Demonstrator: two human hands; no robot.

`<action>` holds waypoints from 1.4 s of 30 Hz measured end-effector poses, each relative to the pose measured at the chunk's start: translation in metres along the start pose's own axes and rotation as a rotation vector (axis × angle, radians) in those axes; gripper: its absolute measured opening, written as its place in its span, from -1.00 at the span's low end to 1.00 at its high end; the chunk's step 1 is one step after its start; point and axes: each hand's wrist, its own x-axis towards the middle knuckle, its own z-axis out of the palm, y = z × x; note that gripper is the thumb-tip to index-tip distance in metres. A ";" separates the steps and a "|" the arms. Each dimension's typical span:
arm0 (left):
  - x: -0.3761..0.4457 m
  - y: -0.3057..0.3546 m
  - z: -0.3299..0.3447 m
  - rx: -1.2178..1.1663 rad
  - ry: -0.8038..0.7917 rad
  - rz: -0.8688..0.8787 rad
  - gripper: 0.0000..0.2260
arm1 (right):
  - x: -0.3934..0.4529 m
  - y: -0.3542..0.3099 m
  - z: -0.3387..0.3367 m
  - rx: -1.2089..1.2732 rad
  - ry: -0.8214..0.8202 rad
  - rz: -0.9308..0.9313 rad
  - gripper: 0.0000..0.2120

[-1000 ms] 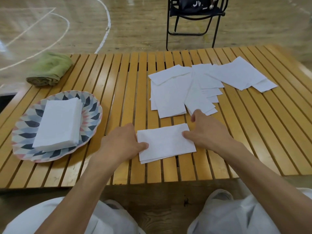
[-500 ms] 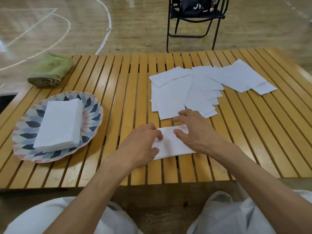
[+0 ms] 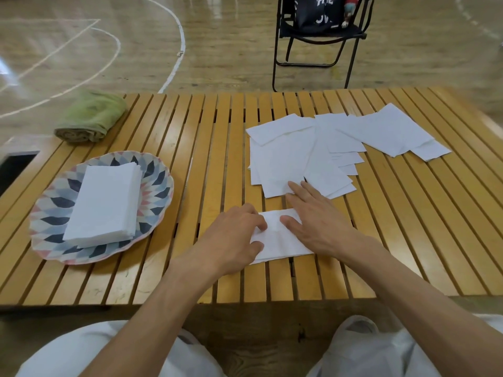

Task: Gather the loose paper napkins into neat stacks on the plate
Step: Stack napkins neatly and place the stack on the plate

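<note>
Near the front edge of the slatted table [image 3: 190, 148], a small napkin pile [image 3: 277, 240] lay with its long axis left to right. The left hand [image 3: 234, 235] pinched its left end with curled fingers; the right hand [image 3: 318, 224] pressed it, fingers straight and spread. Loose napkins [image 3: 326, 148] lay beyond, a neat stack [image 3: 106, 200] lengthwise on the plate [image 3: 160, 186].

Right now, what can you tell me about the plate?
The plate is round with a wavy rim and a pattern of dark blue, grey and pink leaf shapes. It sits flat on the left of the slatted wooden table. A neat stack of white napkins lies on it. Neither hand touches it.
</note>
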 end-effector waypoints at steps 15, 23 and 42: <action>0.000 0.000 0.000 -0.027 0.032 -0.018 -0.66 | 0.004 -0.004 0.000 0.011 -0.005 -0.016 -0.45; 0.000 -0.005 0.000 -0.072 0.107 -0.038 -0.71 | -0.002 -0.010 -0.015 0.162 0.192 -0.019 -0.54; 0.002 -0.007 -0.002 -0.127 0.222 -0.139 -0.76 | 0.003 0.011 -0.018 0.369 0.464 0.145 -0.80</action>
